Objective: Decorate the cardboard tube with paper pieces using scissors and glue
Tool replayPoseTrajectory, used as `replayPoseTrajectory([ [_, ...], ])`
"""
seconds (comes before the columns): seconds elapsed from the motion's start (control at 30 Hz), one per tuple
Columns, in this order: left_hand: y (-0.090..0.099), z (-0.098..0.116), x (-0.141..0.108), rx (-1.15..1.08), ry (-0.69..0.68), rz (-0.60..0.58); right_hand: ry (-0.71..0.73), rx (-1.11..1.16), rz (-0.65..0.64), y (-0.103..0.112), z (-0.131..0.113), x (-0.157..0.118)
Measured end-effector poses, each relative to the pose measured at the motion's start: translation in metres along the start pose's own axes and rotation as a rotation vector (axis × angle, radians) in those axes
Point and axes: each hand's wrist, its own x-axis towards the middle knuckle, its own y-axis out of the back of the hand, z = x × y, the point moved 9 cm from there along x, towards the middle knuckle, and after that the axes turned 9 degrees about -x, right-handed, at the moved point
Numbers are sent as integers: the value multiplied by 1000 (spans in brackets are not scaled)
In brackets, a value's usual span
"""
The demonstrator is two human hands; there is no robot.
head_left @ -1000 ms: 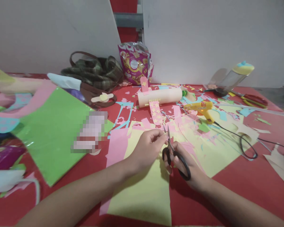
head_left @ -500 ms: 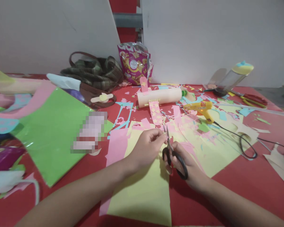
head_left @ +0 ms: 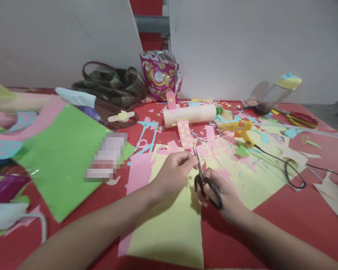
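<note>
My right hand [head_left: 221, 189] grips black-handled scissors [head_left: 202, 176], fingers through the loops and blades pointing away from me. The blades are slightly parted, close against the fingertips of my left hand [head_left: 177, 168]. That hand is closed in a pinch on a small pale piece of paper, mostly hidden by the thumb and fingers. Both hands are above a yellow sheet [head_left: 166, 232], which overlaps a pink sheet [head_left: 139, 168]. Beyond them lies a cream tube [head_left: 199, 113] with a green end and pink star-patterned strips [head_left: 185, 135] attached.
A yellow glue gun [head_left: 239, 129] with a black cord lies to the right among paper scraps. A clear bottle [head_left: 278, 93] and red-and-yellow-handled pliers [head_left: 302, 119] are farther back. Left are a green packet [head_left: 59, 161] and plaid bag [head_left: 115, 84]; a purple snack bag [head_left: 160, 77] stands behind.
The scissors have shifted slightly left and their blades are a little closer together. My left hand has barely moved and keeps its pinch.
</note>
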Motion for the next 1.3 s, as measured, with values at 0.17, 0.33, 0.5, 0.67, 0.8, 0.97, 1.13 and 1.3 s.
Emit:
replayPoseTrajectory([
  [0.17, -2, -2, 2, -3, 9, -54, 25, 103, 118, 12, 0, 3],
  [0.33, -24, -6, -1, 108, 10, -352, 75, 90, 284, 33, -6, 3],
  [0.5, -32, -10, -7, 303, -27, -478, 73, 44, 364, 42, -11, 2],
  [0.67, -35, -8, -9, 398, -73, -548, 63, 83, 301, 37, -10, 3],
  [0.8, -35, -6, -8, 434, -99, -570, 66, 76, 309, 37, -10, 2],
  [0.97, -32, -4, -5, 431, -128, -538, 82, 66, 344, 38, -11, 2],
  [1.13, -27, -3, -1, 463, -149, -472, 90, 48, 377, 41, -10, 2],
  [1.3, -27, -4, 0, 521, -164, -471, 91, 16, 372, 41, -8, 1],
])
